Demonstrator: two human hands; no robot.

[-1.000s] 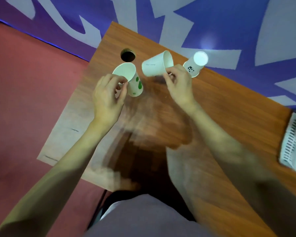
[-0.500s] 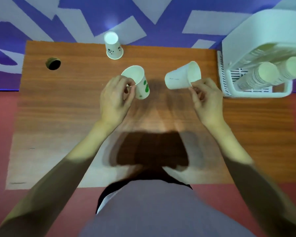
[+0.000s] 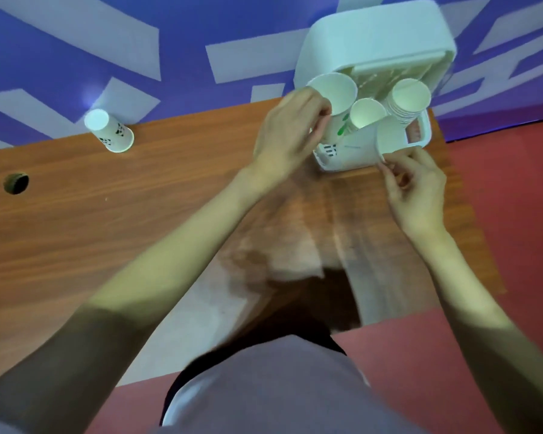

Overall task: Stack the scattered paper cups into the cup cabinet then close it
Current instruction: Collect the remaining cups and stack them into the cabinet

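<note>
Green-print cup [image 3: 336, 101] pinched at its rim by the left hand [image 3: 290, 133], plain cup [image 3: 370, 145] pinched by the right hand [image 3: 416, 189], both over the open cup cabinet [image 3: 373, 36]; wooden table [image 3: 107, 214], purple wall beyond

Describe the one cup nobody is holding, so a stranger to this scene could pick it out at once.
Start at the wooden table and follow its far edge, along the purple and white wall, towards the left. There a single paper cup stands upside down, alone, well away from the white cup cabinet on the right. Unlike the cups at the cabinet, it carries small black panda prints and no hand touches it.
</note>
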